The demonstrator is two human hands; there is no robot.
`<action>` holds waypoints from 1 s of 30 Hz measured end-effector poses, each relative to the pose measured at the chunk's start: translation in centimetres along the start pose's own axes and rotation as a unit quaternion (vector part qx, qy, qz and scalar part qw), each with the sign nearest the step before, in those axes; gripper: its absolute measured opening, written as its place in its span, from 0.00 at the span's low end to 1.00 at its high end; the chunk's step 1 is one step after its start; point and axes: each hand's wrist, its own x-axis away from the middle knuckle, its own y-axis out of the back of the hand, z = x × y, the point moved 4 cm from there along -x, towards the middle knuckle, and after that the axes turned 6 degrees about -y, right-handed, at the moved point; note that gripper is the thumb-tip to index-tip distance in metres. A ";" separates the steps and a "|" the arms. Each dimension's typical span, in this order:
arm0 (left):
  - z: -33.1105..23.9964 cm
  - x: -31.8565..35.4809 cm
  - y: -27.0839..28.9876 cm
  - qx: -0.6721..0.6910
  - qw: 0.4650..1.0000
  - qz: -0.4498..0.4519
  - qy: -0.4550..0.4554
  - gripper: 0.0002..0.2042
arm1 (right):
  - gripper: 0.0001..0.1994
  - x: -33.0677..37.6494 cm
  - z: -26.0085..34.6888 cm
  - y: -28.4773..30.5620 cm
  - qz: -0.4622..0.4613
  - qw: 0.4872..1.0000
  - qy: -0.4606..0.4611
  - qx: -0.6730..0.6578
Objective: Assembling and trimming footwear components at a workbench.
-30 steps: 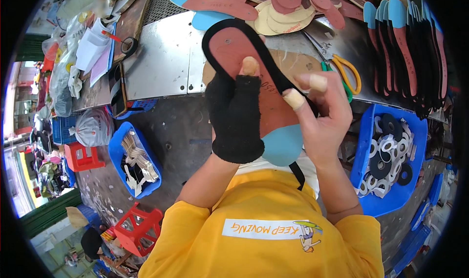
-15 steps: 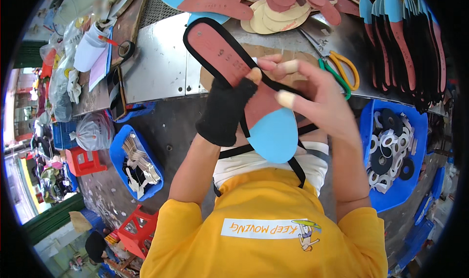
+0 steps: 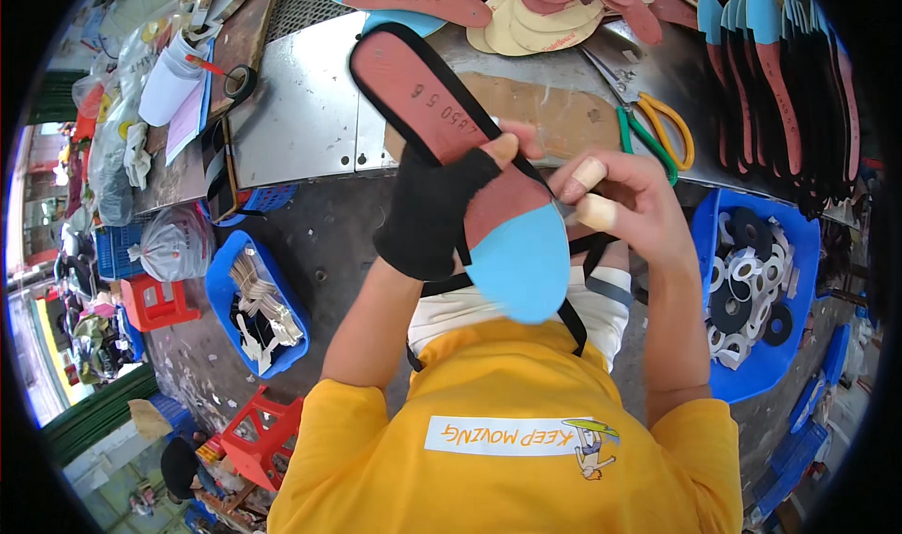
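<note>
An insole, reddish-brown with a light blue forefoot, is held up in front of my shirt, tilted with its brown heel end far left. Black edging strip runs around the heel and down the sides. My left hand, in a black fingerless glove, grips the insole's middle, thumb on top. At the insole's right edge, where brown meets blue, my right hand pinches the black strip between a taped thumb and taped finger. The loose strip trails below toward my lap, partly hidden behind the insole and hand.
Green- and orange-handled scissors lie on the metal-topped bench. Finished-looking edged insoles stand in a row at far right, with loose insole pieces at the back. Blue bins hold tape rolls at right and pale strips at left.
My right hand has moved down and slightly right along the insole's edge, its fingers closing to a pinch. The insole's heel end has shifted slightly up; my left hand keeps its grip.
</note>
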 end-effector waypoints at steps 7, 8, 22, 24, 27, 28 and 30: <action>3.2 2.2 -0.9 0.478 0.811 0.279 0.191 0.16 | 0.16 2.3 1.7 10.1 -0.347 0.753 0.033 0.558; 3.2 2.9 -2.1 0.525 0.778 0.276 0.207 0.15 | 0.18 2.3 0.9 10.6 -0.335 0.704 0.000 0.626; 1.7 -0.1 -1.6 0.542 0.836 0.090 -0.007 0.14 | 0.32 5.9 -2.2 -0.2 -0.131 0.991 0.006 0.040; 1.9 -0.4 -1.7 0.532 0.842 0.084 -0.018 0.15 | 0.44 6.1 -3.3 -2.2 -0.157 0.982 -0.106 0.014; 1.8 -0.6 -1.5 0.514 0.853 0.083 -0.036 0.15 | 0.37 5.8 -4.8 -2.6 -0.136 0.987 -0.090 0.008; 1.8 -0.6 -1.5 0.507 0.856 0.087 -0.045 0.15 | 0.33 5.7 -5.1 -2.5 -0.108 0.990 -0.093 0.016; 1.9 -0.4 -1.6 0.504 0.860 0.078 -0.034 0.15 | 0.29 5.2 -5.0 -2.5 -0.103 0.990 -0.087 0.033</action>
